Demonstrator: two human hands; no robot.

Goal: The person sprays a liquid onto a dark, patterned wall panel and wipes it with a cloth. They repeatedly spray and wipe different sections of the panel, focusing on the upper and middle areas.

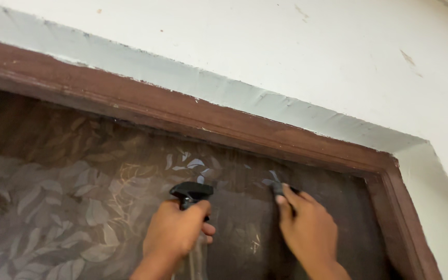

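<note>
Looking up through the head camera, two bare hands reach to the top of a window.

The left hand (175,233) sits at about 6 o'clock in the picture. Its fingers are curled tight around the neck of a clear plastic spray bottle with a black trigger top (191,193). The black top pokes out above the knuckles, at 12 o'clock from the hand, and it points at the glass. The clear body of the bottle hangs down below the hand, to the bottom edge of the picture.

The right hand (309,231) sits at about 5 o'clock in the picture, at 3 o'clock from the left hand, and a gap lies between them. Its fingers are pressed together and lie flat on the glass. A small dark thing (277,189) peeks out under the fingertips, at 11 o'clock from the hand. I cannot tell what it is.

Both hands are on the frosted glass pane with a leaf pattern (53,207). A dark brown wooden frame (182,116) runs over the pane from 9 o'clock down to 3 o'clock. A white painted wall (286,46) fills the top at 12 o'clock.
</note>
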